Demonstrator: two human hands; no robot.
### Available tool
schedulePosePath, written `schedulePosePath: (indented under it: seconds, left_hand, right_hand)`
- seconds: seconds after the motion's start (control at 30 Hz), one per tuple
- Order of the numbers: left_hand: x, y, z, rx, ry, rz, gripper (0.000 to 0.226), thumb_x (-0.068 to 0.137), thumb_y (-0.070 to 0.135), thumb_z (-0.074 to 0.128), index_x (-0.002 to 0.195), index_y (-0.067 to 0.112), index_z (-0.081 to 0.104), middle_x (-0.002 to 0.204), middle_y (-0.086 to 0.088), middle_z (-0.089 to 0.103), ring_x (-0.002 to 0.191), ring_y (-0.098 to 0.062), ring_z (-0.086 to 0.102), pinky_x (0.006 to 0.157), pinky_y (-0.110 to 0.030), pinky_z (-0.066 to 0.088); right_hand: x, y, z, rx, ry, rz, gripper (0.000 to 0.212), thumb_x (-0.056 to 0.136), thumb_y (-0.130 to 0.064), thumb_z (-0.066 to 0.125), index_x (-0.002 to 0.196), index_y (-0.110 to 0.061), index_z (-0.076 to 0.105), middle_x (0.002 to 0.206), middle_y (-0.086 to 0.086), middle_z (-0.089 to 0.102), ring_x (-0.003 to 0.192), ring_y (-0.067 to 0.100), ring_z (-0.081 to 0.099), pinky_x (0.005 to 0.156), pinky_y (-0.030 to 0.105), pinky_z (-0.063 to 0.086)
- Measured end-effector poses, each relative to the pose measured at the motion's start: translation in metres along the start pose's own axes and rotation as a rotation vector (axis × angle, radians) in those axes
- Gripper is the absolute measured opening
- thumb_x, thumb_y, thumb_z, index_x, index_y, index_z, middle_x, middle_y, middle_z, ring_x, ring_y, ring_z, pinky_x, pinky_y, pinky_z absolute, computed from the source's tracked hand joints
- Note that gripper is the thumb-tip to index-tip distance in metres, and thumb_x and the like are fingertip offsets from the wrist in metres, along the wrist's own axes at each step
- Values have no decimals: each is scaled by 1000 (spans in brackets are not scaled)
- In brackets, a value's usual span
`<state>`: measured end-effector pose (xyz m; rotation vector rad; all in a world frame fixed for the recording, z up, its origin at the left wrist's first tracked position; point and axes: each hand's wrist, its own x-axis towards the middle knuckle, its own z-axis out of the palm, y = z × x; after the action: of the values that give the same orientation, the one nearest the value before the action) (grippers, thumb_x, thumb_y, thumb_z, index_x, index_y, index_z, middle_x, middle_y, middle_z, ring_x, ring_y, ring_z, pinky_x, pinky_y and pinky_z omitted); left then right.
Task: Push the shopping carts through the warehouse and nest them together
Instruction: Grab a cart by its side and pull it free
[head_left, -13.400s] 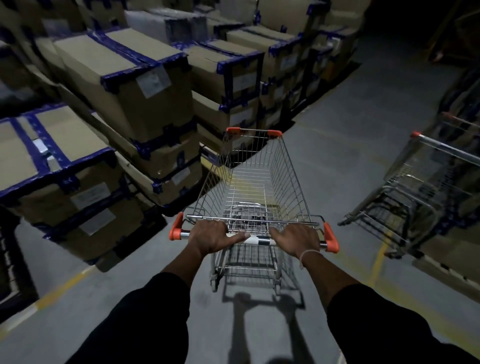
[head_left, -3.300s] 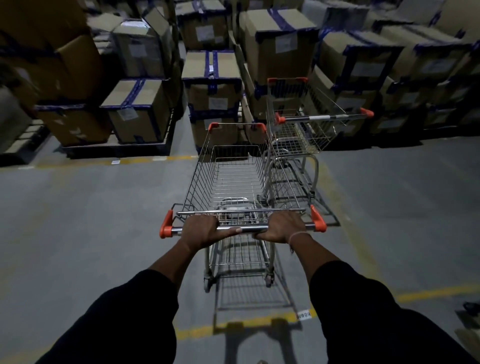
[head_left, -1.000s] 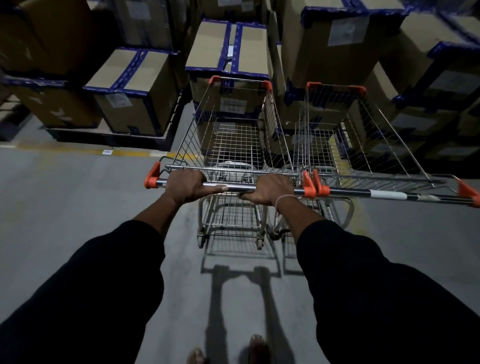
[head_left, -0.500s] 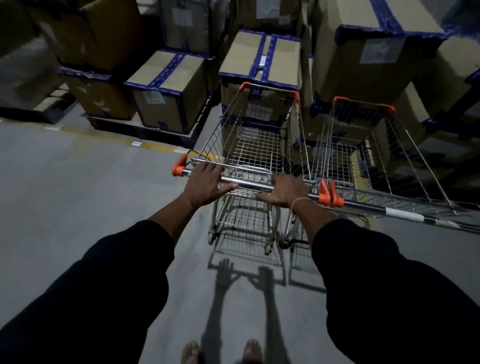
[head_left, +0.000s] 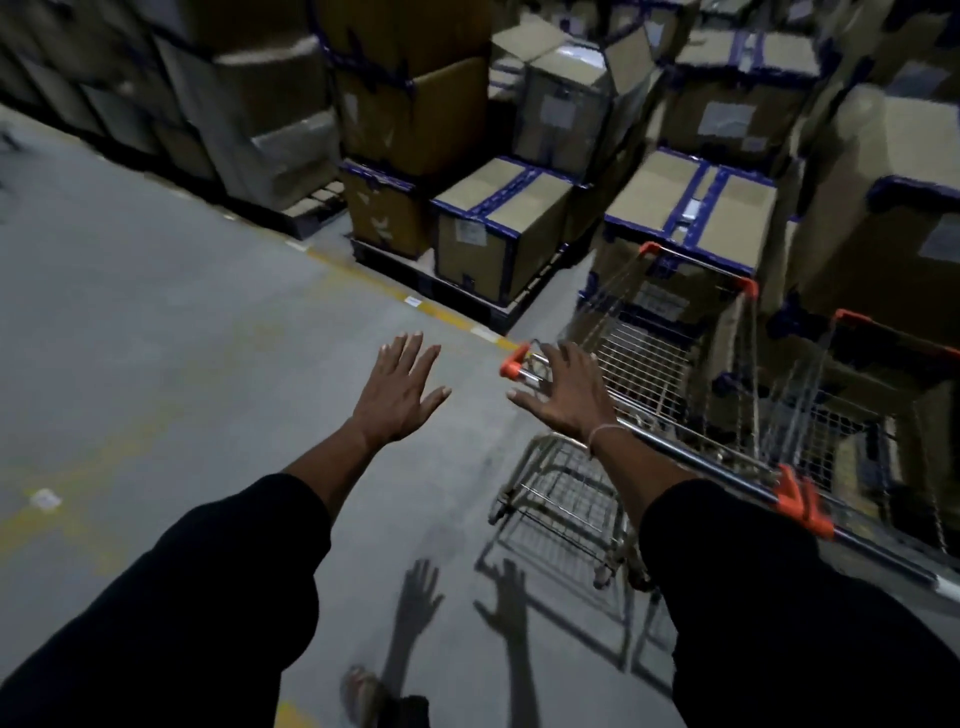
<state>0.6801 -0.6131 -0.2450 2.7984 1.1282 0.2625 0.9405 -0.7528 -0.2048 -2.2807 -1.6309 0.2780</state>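
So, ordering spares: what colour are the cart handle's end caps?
Orange end caps, clearest in the head view.

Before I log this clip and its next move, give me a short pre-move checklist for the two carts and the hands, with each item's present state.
1. Left hand free: ok, fingers spread over bare floor, holding nothing.
2. Right hand free: ok, open above the near cart's handle; whether it touches the bar, cannot tell.
3. Carts nested: not ok, the near cart stands beside the second cart, handle ends side by side.
4. Room ahead of the carts: not ok, stacked boxes stand right at their front ends.
5. Floor to the left for repositioning: ok.
6. Wheels straight: cannot tell, blurred and dark.
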Motion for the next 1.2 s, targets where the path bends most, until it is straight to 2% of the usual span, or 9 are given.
schedulePosePath:
  seconds: [0.07,0.23,0.37,0.53,0.67,0.8,0.97,1.2]
  left_hand:
    - [-8,-38,-14,-15,6,-49,83,98,68,21,162,15,28,171,-16,15,157,-39,12,125,-56,14]
    - [-38,-145,-52,-23,47,-188,84,98,67,22,162,13,28,171,-16,13,157,-38,11,125,-55,13]
    - [-70,-234,-80,-2,60,-308,87,96,70,17,163,15,26,171,-15,10,158,-38,9,126,-56,15]
    - [-122,-333,-106,37,105,-448,85,98,69,21,162,15,28,171,-16,12,157,-38,13,124,-57,18]
    - [-166,-396,-115,50,125,-563,89,96,76,15,164,19,23,172,-12,6,158,-37,10,125,-57,16]
    - [-200,-449,-124,40,132,-690,91,93,77,16,166,23,13,173,-8,-7,159,-31,-4,127,-51,5]
    - [-228,-530,-134,62,148,-840,93,90,81,14,166,26,11,172,-4,-11,159,-26,-10,127,-49,1]
    - [-246,-636,-164,66,208,-1063,98,87,87,9,166,28,7,171,-1,-18,158,-23,-15,127,-48,-2]
  right_hand:
    - [25,-33,10,37,-8,-36,102,80,-88,52,157,-24,37,165,11,31,154,30,24,128,52,11]
    - [85,-129,47,29,-58,-165,114,76,-98,36,164,-27,28,173,4,16,160,26,8,129,52,0]
    - [126,-216,75,56,-79,-279,108,80,-95,41,164,-30,26,174,4,13,160,25,4,129,52,-5]
    - [171,-319,118,91,-126,-407,129,62,-109,17,165,-31,23,174,4,9,161,25,1,128,53,-9]
    - [199,-393,151,111,-180,-499,132,60,-110,17,165,-31,23,175,4,9,161,25,1,128,54,-8]
    - [235,-462,187,109,-248,-601,133,58,-111,16,166,-33,18,175,3,4,161,24,-3,128,54,-6]
    - [296,-558,236,109,-291,-716,132,60,-110,15,167,-32,18,175,4,5,161,25,-2,128,54,-7]
    - [383,-705,289,99,-391,-891,122,68,-102,26,167,-31,16,175,6,5,161,26,-2,128,52,-9]
